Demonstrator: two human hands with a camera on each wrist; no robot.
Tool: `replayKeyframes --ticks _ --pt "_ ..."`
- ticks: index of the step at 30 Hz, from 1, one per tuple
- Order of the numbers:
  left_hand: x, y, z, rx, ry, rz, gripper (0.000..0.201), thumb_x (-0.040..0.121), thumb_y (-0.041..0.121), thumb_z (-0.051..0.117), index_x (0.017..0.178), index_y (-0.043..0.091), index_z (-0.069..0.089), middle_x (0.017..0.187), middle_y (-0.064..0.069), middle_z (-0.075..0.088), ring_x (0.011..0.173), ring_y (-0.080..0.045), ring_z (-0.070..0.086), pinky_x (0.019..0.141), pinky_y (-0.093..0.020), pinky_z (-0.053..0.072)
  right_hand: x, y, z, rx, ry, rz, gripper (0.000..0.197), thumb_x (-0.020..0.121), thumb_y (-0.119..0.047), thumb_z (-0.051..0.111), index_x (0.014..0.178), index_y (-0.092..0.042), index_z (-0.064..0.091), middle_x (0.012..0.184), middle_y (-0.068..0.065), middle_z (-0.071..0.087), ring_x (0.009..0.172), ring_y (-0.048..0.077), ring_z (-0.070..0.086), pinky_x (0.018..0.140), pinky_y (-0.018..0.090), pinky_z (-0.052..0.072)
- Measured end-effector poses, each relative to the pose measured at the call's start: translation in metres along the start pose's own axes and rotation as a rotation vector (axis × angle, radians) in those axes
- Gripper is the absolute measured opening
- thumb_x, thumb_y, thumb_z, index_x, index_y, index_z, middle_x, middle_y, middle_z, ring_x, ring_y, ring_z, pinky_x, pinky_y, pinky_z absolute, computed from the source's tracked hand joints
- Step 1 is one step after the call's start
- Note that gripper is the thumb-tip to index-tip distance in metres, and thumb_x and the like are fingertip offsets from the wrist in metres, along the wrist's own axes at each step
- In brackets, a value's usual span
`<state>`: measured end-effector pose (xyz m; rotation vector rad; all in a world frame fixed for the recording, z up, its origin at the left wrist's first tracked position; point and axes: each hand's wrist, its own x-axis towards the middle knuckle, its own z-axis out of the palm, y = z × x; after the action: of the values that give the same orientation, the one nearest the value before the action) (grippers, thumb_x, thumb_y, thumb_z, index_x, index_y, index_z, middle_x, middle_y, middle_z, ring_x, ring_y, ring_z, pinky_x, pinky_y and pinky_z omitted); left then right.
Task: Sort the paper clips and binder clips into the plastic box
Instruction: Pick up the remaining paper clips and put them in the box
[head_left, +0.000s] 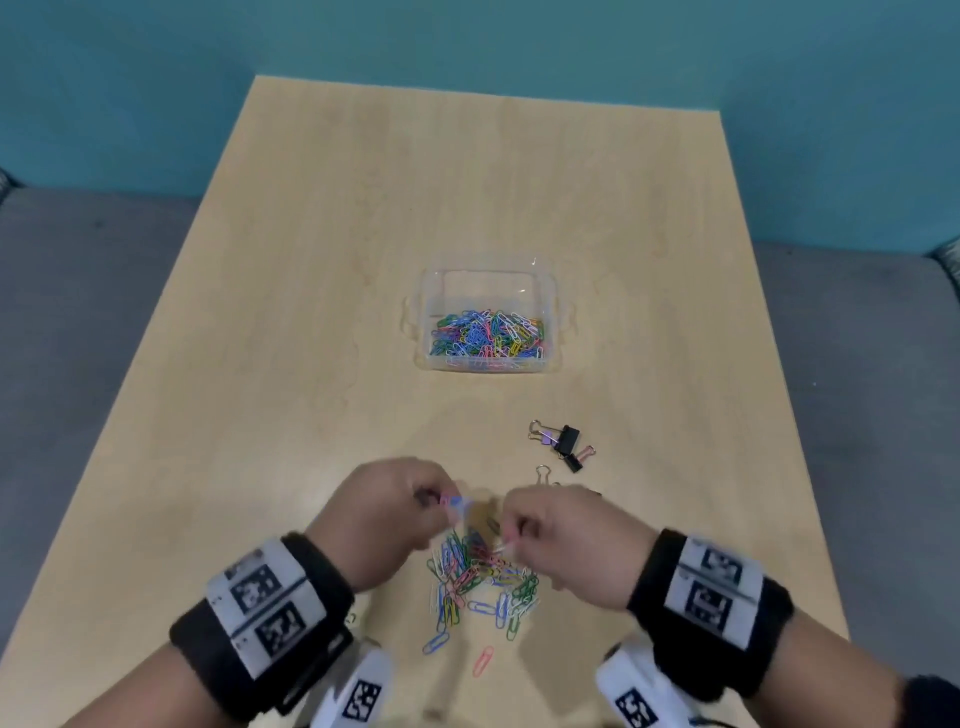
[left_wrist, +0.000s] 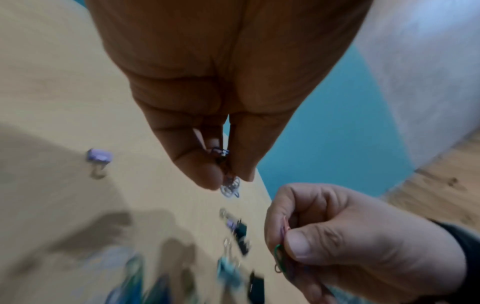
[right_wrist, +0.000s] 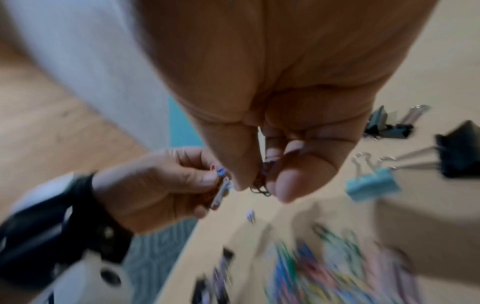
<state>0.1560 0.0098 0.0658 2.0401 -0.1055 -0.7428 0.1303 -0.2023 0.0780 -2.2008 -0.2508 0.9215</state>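
A clear plastic box (head_left: 551, 291) in the middle of the table holds many coloured paper clips (head_left: 485, 335). A loose pile of paper clips (head_left: 480, 577) lies near the front edge, under both hands. My left hand (head_left: 441, 499) (left_wrist: 224, 179) pinches a few paper clips, blue and pink among them. My right hand (head_left: 506, 540) (right_wrist: 257, 185) pinches a few more, green and red among them (left_wrist: 279, 255). Black and purple binder clips (head_left: 563, 447) lie to the right, between the pile and the box.
The wooden table (head_left: 311, 312) stands against a teal wall, with grey seating on both sides. A light-blue binder clip (right_wrist: 372, 184) and a large black one (right_wrist: 459, 150) lie beside my right hand. A purple binder clip (left_wrist: 100, 157) lies apart.
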Motion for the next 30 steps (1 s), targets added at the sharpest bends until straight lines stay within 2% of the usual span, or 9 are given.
replayKeyframes --ticks 2,5,9,12,14,19,22,26,30 --pt "0.02 0.013 -0.018 -0.086 0.046 -0.015 0.011 0.07 0.021 0.077 0.073 0.014 0.069 0.055 0.002 0.057 0.047 -0.013 0.054 0.053 -0.026 0.048 0.014 -0.005 -0.025 0.275 0.054 0.058 0.008 0.086 -0.003 0.058 0.083 -0.01 0.06 0.052 -0.011 0.056 0.041 0.003 0.049 0.039 0.017 0.039" --pt "0.061 0.033 -0.041 -0.089 0.192 0.004 0.006 0.079 0.005 0.073 0.077 0.006 0.067 0.056 -0.004 0.057 0.045 -0.013 0.056 0.059 -0.032 0.051 0.049 -0.008 -0.066 0.531 0.239 0.062 0.015 0.086 0.004 0.059 0.076 -0.007 0.057 0.054 -0.002 0.056 0.042 0.012 0.05 0.041 0.021 0.045" --pt "0.114 0.057 -0.053 -0.002 0.358 0.021 0.012 0.079 0.009 0.069 0.072 0.017 0.066 0.056 -0.001 0.06 0.048 -0.013 0.061 0.054 -0.023 0.05 0.103 -0.005 -0.099 0.681 0.475 0.149 0.019 0.088 0.0 0.06 0.073 -0.011 0.054 0.065 0.013 0.055 0.043 0.015 0.051 0.044 0.027 0.049" --pt "0.139 0.064 -0.049 0.071 0.376 0.051 0.007 0.076 0.016 0.068 0.074 0.023 0.067 0.067 -0.001 0.067 0.067 -0.024 0.068 0.07 -0.038 0.057 0.123 -0.015 -0.108 0.639 0.55 0.15 0.01 0.089 -0.007 0.061 0.08 -0.01 0.057 0.071 0.012 0.058 0.05 0.019 0.059 0.053 0.033 0.057" --pt "0.142 0.063 -0.047 0.141 0.36 0.048 0.018 0.081 0.021 0.067 0.099 0.021 0.069 0.092 -0.002 0.07 0.084 -0.025 0.067 0.084 -0.038 0.053 0.126 -0.019 -0.109 0.622 0.524 0.166 0.009 0.09 -0.015 0.061 0.098 -0.011 0.06 0.08 0.008 0.06 0.065 0.026 0.065 0.069 0.042 0.059" --pt "0.1 0.038 -0.045 0.319 0.429 0.058 0.033 0.087 0.021 0.06 0.119 0.017 0.063 0.119 -0.006 0.064 0.105 -0.023 0.06 0.091 -0.028 0.042 0.095 0.003 -0.088 0.165 0.566 0.178 0.033 0.086 -0.026 0.054 0.117 -0.015 0.061 0.104 0.008 0.065 0.096 0.032 0.063 0.086 0.049 0.051" --pt "0.031 0.003 -0.012 0.416 0.321 0.137 0.033 0.087 0.015 0.059 0.119 0.015 0.063 0.119 -0.008 0.062 0.106 -0.026 0.059 0.09 -0.028 0.041 0.033 0.007 -0.027 -0.081 0.442 0.073 0.029 0.09 -0.02 0.051 0.116 -0.014 0.063 0.11 0.009 0.064 0.102 0.028 0.059 0.09 0.037 0.045" --pt "-0.02 -0.043 0.04 0.663 0.153 0.303 0.043 0.084 0.009 0.059 0.127 0.013 0.056 0.131 -0.01 0.056 0.116 -0.028 0.055 0.097 -0.034 0.044 -0.01 0.023 0.047 -0.405 0.219 -0.083 0.023 0.09 -0.013 0.044 0.11 -0.013 0.054 0.105 0.006 0.056 0.101 0.029 0.052 0.083 0.039 0.046" --pt "-0.03 -0.072 0.074 0.882 0.058 0.357 0.061 0.072 0.009 0.063 0.132 0.007 0.048 0.141 -0.013 0.046 0.127 -0.034 0.045 0.101 -0.041 0.044 -0.015 0.043 0.095 -0.585 0.189 -0.098 0.061 0.082 -0.011 0.052 0.139 -0.006 0.033 0.143 0.014 0.038 0.13 0.032 0.034 0.103 0.043 0.041"
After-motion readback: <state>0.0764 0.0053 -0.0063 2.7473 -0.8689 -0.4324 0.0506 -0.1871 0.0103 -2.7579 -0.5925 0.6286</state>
